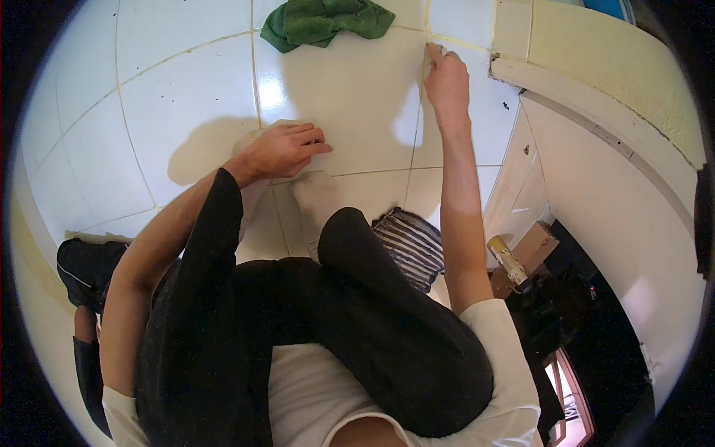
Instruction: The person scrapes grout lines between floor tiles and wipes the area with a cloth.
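Through the head camera I see my right hand (449,86) at the end of a nearly straight arm, its index finger reaching to the grout line (412,164) between glossy white floor tiles (342,89), just short of the raised edging (566,82). The other fingers curl in. Something small and greyish shows by the fingertips, but I cannot tell whether it is gripped or what it is. My left hand (287,149) hangs half-open over the floor past the knee, fingers loosely bent; I see nothing in it, though its palm is hidden.

My main worry is balance: I am squatting with the right arm stretched far forward, so a longer reach could tip my weight onto slick tile. The striped cloth (410,246) lies close by my right leg and could slide if stepped on. The edging's corner looks chipped, and in my judgement a quick sideways stroke could scrape the knuckles. The crumpled green cloth (328,21) lies well apart from both hands.

As for containers, a cardboard box (538,244) stands by the wall at right, a yellow canister (506,259) leaning beside it; I cannot see into either. The black zipped bundle (89,270) at left may be a bag, contents hidden.
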`<state>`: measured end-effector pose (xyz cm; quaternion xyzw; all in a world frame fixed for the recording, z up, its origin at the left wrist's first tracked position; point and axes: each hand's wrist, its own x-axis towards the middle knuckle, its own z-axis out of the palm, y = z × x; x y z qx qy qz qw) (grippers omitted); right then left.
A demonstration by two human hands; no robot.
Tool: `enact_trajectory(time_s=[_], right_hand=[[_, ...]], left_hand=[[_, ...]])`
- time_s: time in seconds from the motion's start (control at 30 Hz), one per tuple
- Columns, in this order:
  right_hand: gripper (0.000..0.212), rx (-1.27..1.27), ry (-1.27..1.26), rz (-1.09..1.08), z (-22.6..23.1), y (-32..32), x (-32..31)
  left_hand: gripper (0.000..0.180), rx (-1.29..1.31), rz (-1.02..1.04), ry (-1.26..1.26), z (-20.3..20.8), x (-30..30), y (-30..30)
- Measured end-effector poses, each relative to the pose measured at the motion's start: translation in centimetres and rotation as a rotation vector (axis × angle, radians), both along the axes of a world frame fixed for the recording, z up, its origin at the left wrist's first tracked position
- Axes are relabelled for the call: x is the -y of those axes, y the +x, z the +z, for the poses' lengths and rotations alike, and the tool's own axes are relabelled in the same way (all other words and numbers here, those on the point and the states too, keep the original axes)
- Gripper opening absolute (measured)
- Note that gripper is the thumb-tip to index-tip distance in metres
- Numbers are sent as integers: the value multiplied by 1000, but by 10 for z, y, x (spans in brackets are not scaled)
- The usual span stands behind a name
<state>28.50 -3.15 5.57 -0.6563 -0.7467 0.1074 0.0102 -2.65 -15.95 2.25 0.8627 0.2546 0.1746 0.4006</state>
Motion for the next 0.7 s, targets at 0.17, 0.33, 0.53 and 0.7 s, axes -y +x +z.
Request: enact_trajectory(time_s=[0.17,0.33,0.53,0.7], right_hand=[[38,-26,-140,-56,11,1,-10],[39,22,-67,-50,4,-3,-20],[39,1,-93,-55,8,0,-22],[41,-16,-355,-18,27,6,-8]], left_hand=[[30,6,-2,7,-3,0,0],[30,14,-10,-4,-2,-1,1],[30,13,4,11,-2,0,1],[31,-33,-1,-18,-1,3,-4]])
